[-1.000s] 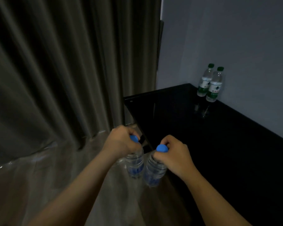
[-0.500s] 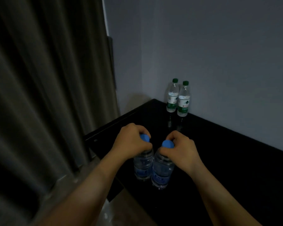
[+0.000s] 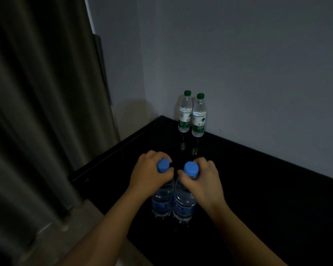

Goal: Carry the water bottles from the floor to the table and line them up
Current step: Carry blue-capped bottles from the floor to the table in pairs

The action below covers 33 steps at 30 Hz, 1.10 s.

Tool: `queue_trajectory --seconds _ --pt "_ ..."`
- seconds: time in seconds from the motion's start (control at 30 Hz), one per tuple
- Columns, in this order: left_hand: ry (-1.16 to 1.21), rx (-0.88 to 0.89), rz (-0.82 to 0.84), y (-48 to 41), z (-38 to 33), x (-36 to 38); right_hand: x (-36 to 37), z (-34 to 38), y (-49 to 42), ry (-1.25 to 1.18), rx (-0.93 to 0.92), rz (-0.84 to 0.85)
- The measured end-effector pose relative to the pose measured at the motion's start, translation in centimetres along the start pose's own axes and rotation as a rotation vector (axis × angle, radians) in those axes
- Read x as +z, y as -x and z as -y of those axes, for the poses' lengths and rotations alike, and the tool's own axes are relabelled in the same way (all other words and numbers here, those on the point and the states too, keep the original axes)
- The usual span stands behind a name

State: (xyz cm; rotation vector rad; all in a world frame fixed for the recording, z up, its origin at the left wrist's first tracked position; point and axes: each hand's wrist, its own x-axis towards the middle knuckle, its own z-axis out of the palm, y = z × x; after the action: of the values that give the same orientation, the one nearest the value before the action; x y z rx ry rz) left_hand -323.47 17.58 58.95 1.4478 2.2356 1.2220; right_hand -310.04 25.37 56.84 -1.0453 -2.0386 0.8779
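My left hand (image 3: 149, 174) grips the neck of a clear blue-capped water bottle (image 3: 161, 203). My right hand (image 3: 202, 179) grips the neck of a second blue-capped bottle (image 3: 184, 206). Both bottles are upright, side by side and nearly touching, over the near left part of the black table (image 3: 258, 189); whether their bases touch it I cannot tell. Two green-capped bottles, the left one (image 3: 185, 114) and the right one (image 3: 199, 117), stand together at the table's far corner against the wall.
A dark curtain (image 3: 42, 112) hangs to the left of the table. The grey wall (image 3: 238, 64) runs behind it. A strip of floor (image 3: 88, 223) shows between curtain and table edge.
Both hands carried the blue-capped bottles from beside the table's near corner to above its top. The view swung right, so the green-capped bottles now sit near the centre.
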Motion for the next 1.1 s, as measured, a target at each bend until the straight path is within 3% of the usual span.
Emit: queue_trajectory --seconds 0.17,0.37,0.5,0.8,1.1 --pt "0.572 -0.331 0.131 0.8 1.6 1.3 1.0 -1.2 0.0 -0.366 0.195 0.186" --pt "0.692 -0.411 0.267 0.1 2.7 0.7 1.1 -2.5 -0.6 -0.485 0.249 0.244" --pt "0.700 -0.447 0.359 -0.1 3.1 0.5 0.9 -3.1 -0.8 -0.519 0.253 0.257" --pt "0.663 -0.369 0.181 2.0 4.9 2.8 2.0 -5.6 2.1 -0.577 0.211 0.342" --pt "0.565 -0.345 0.220 2.8 6.9 3.4 2.0 -7.3 2.7 -0.493 0.267 0.470"
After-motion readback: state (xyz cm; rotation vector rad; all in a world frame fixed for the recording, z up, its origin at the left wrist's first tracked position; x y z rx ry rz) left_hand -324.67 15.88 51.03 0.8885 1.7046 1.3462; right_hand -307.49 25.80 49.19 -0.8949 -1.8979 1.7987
